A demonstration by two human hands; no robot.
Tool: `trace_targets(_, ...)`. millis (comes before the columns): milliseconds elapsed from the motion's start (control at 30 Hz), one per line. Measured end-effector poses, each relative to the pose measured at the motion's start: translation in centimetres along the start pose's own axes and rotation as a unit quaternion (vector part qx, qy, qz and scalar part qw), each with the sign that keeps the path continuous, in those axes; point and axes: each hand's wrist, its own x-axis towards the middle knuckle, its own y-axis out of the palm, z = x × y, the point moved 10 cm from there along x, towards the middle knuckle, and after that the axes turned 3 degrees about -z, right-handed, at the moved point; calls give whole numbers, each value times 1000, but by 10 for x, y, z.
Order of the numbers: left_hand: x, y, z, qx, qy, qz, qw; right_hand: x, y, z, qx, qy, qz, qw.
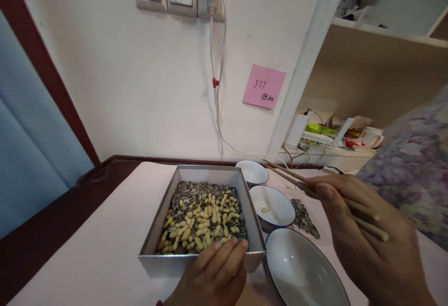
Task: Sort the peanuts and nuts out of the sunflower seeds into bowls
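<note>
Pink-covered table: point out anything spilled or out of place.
Dark striped seeds lie in a heap beside the blue-rimmed white middle bowl, outside the grey rectangular box holding similar seeds; that looks odd, though whether they spilled or were placed there is unclear.

**Bare hands, one dark-red band**

The left hand (213,273) is bare, with rounded fingers (229,257) and short nails. At its wrist a small piece of a dark-red band (159,303) shows, cut off by the view's lower border, so its make cannot be told. The right hand (378,236) is also bare, broad across the back, its thumb (327,194) blunt-tipped.
</note>
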Motion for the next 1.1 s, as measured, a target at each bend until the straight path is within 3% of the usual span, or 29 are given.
trace_targets(267,-3,-3,-1,16,-7,-28,999,-27,74,32,134,-28,181,974)
trace_targets(500,-13,3,-4,35,8,-25,999,-47,112,41,193,-15,233,953)
trace_targets(700,-19,6,-4,47,5,-30,998,-51,118,37,187,-6,244,952)
trace_targets(933,-19,6,-4,51,-10,-69,996,-54,109,59,230,-54,256,937)
trace_targets(1100,-16,3,-1,13,-32,-81,996,-60,114,60,230,-58,270,933)
